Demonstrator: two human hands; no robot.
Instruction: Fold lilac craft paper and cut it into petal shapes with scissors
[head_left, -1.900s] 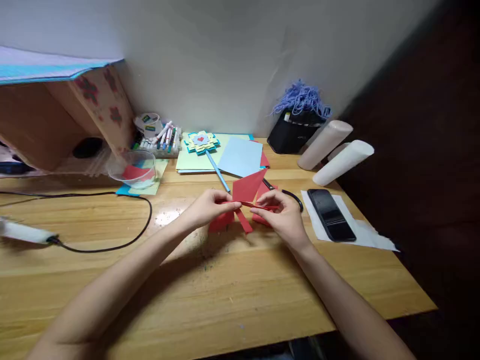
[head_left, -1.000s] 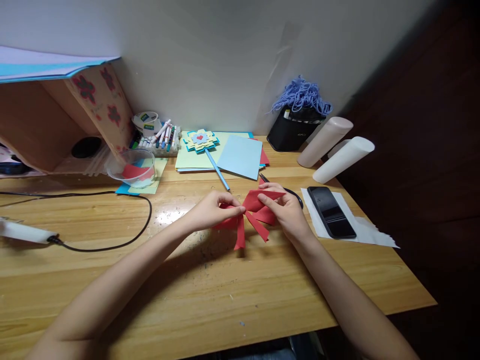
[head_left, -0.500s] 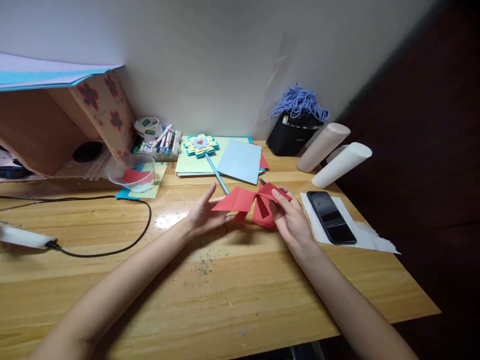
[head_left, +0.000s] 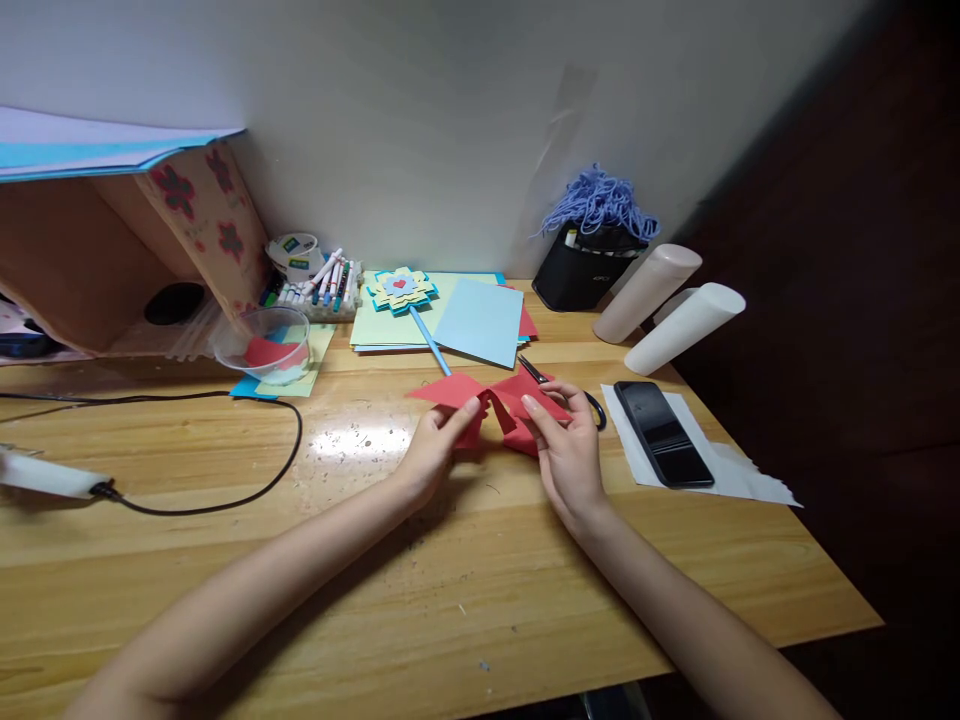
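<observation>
Readable text: none with certainty.

Black pen holder (head_left: 562, 270), against the wall: one short line of pale lettering (head_left: 602, 279) on the front face, toward its right side. Looks like a brand mark of a few characters; too small and soft to spell out.

White tape roll (head_left: 282, 262), behind the markers: small printed labels (head_left: 299, 265) in green, yellow and dark blue, one on the outer side and one at the inside of the ring. Print on them illegible at this size.

Paper flower (head_left: 382, 290), on the paper stack: red heart symbol (head_left: 400, 284) at its centre.
</observation>
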